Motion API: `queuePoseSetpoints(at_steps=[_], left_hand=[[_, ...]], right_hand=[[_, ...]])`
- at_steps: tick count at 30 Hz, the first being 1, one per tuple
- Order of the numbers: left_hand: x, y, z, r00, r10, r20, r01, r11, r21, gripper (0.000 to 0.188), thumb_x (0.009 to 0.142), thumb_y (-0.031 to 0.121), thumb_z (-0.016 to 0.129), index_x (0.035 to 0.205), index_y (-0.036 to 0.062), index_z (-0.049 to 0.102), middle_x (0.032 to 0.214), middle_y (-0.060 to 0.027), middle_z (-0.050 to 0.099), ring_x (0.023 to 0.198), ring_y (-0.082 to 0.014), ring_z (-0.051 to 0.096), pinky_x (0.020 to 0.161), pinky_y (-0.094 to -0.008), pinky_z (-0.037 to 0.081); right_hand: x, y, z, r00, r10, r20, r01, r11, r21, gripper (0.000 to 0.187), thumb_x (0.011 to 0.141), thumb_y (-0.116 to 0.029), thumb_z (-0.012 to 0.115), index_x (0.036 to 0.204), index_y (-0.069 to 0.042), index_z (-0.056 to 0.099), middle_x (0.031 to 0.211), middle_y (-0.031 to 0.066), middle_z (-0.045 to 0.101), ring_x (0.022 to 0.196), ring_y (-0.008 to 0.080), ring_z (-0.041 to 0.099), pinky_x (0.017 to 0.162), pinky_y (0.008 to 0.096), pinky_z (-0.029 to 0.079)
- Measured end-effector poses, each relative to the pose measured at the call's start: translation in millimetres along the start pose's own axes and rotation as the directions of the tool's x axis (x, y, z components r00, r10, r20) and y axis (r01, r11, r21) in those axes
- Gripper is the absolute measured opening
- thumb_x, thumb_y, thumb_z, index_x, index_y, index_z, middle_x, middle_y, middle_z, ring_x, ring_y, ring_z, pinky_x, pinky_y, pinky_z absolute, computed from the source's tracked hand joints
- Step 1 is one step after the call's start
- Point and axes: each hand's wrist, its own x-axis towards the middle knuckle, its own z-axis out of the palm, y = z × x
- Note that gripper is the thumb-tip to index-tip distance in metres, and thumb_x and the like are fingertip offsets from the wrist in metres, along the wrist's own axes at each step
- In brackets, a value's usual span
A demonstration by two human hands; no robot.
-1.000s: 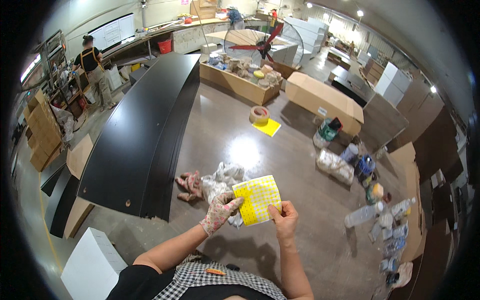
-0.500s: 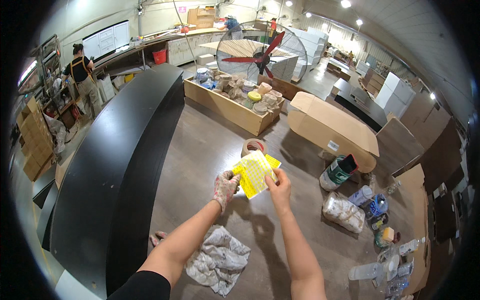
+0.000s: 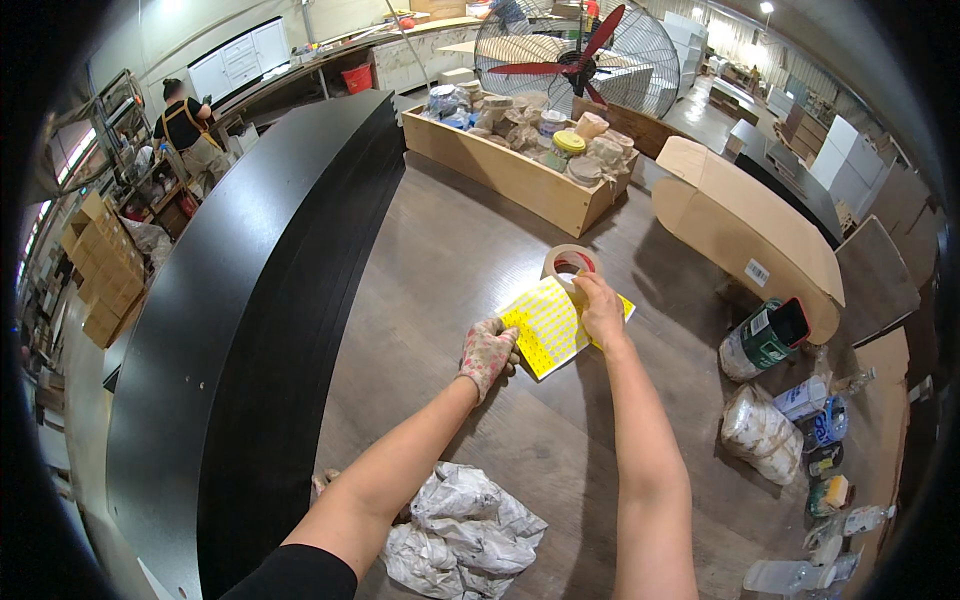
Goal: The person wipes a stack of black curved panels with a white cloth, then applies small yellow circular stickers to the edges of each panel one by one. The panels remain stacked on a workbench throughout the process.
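Observation:
A sheet of small yellow stickers [image 3: 546, 322] is spread between my hands over the brown tabletop. My left hand [image 3: 489, 354], in a flowered glove, pinches its left edge. My bare right hand [image 3: 601, 308] has its fingers closed at the sheet's upper right, with a yellow corner showing beyond them; the fingertips partly hide what they grip. Just behind the sheet lies a roll of brown tape [image 3: 556, 260], partly covered by the right fingers. A crumpled white rag [image 3: 465, 530] is on the table beside my left forearm.
Stacked long black panels [image 3: 270, 300] line the left side. At the back, a wooden box [image 3: 500, 172] holds many tape rolls and tubs, with a large fan [image 3: 580, 68] behind. To the right are a cardboard piece [image 3: 750, 220], a green can [image 3: 765, 340] and several bottles. A co-worker [image 3: 187, 130] stands far left.
The view has shifted, so things sit further right and the rag shows more fully. The sheet has come down closer to the tabletop. My right hand has moved up along the sheet toward the tape roll.

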Motion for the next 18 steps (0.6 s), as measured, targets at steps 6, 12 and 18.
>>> queuePoseSetpoints(at_steps=[6, 12, 18], left_hand=[[6.3, 3.4, -1.7, 0.993, 0.089, 0.083, -0.080, 0.991, -0.109, 0.015, 0.091, 0.015, 0.055, 0.095, 0.0001, 0.056, 0.061, -0.0014, 0.054, 0.043, -0.0076, 0.048, 0.036, -0.0222, 0.039], [37.4, 18.5, 36.9, 0.971, 0.220, 0.098, -0.200, 0.963, -0.179, 0.013, 0.089, 0.015, 0.058, 0.091, 0.0023, 0.059, 0.067, -0.0019, 0.057, 0.047, -0.0069, 0.050, 0.041, -0.0221, 0.042], [46.6, 22.0, 55.0, 1.000, 0.010, -0.016, -0.010, 1.000, -0.011, 0.013, 0.089, 0.011, 0.056, 0.093, -0.0014, 0.056, 0.063, -0.0053, 0.057, 0.042, -0.0108, 0.050, 0.036, -0.0246, 0.041]], right_hand=[[-1.7, -1.4, -18.8, 0.990, 0.096, -0.102, -0.095, 0.995, 0.015, 0.024, 0.076, 0.006, 0.054, 0.097, -0.004, 0.059, 0.099, 0.0127, 0.060, 0.092, 0.0357, 0.059, 0.077, 0.0416, 0.047], [-1.8, -6.3, -74.7, 0.923, 0.031, -0.385, -0.023, 0.999, 0.026, 0.029, 0.073, 0.011, 0.056, 0.100, -0.001, 0.056, 0.097, 0.0130, 0.057, 0.086, 0.0277, 0.060, 0.074, 0.0337, 0.049], [-10.0, -18.8, -107.2, 0.864, -0.025, -0.503, 0.001, 0.999, -0.048, 0.029, 0.078, 0.008, 0.058, 0.105, -0.002, 0.056, 0.105, 0.0123, 0.056, 0.095, 0.0273, 0.057, 0.077, 0.0342, 0.049]])
